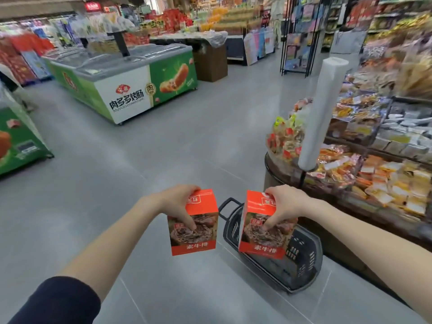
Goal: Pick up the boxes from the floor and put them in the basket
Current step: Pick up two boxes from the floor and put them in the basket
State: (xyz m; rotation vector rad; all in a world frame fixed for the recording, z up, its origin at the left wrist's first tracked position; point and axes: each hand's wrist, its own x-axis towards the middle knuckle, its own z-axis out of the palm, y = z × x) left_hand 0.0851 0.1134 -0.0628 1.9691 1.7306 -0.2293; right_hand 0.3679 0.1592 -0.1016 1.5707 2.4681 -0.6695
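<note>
Boxes, 2: left box (194, 230) gripped from top by left hand (180, 202), right box (261, 237) by right hand (282, 204), over 1 basket (304, 265).

one wide head-worn camera looks forward and down, near the left hand (178, 203) and right hand (284, 204).

Wears a dark sleeve (60, 302) on the left arm, navy to black, matte and soft like knit fabric, ending partway up the arm in a rounded, slightly bunched edge. Shows the left forearm (121, 239) uncovered from that edge down to the left hand (178, 202). Shows the right forearm (350, 230) uncovered likewise, from the right hand (284, 203) back to the frame's edge.
</note>
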